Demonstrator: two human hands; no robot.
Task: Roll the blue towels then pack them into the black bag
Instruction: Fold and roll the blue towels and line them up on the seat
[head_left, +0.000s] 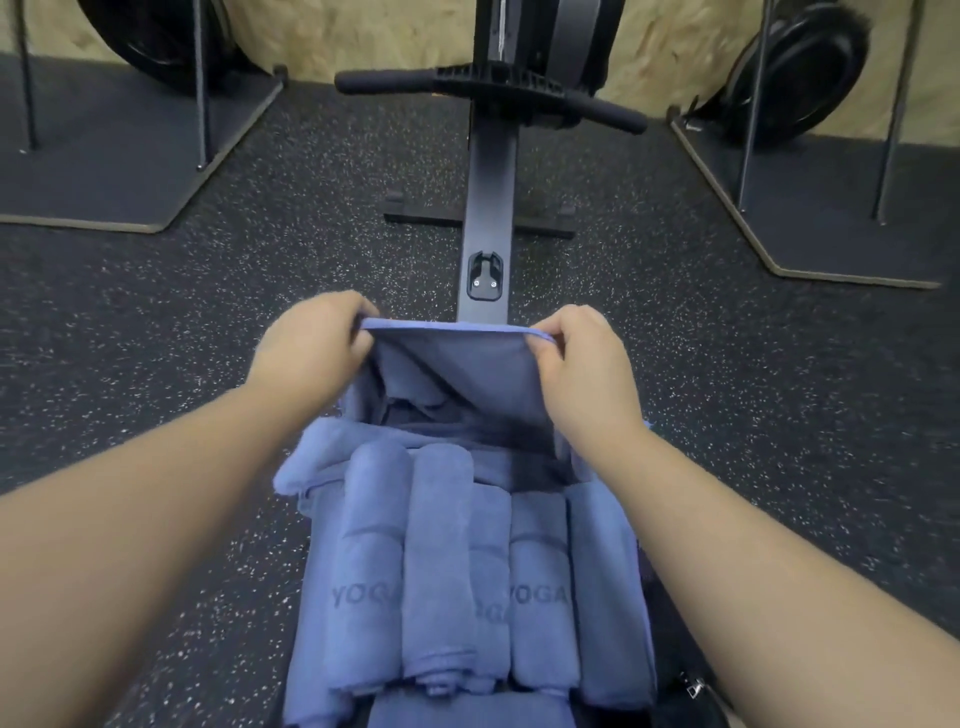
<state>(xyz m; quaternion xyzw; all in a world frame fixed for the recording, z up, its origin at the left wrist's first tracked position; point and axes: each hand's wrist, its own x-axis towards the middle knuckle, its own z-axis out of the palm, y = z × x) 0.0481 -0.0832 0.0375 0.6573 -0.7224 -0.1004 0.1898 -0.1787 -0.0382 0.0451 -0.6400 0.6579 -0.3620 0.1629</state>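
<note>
Two hands up at the far end of the towel pile: left hand (311, 345) and right hand (582, 358) each pinch a top corner of one blue towel (457, 364), grip closed on the cloth, edge stretched taut between them. Rolled blue towels (436, 561), some marked YOGA, lie side by side nearer, below it. Black bag (680, 696) barely shows near right. Speckled floor (156, 338) all round; rowing machine rail (488, 197) far centre.
</note>
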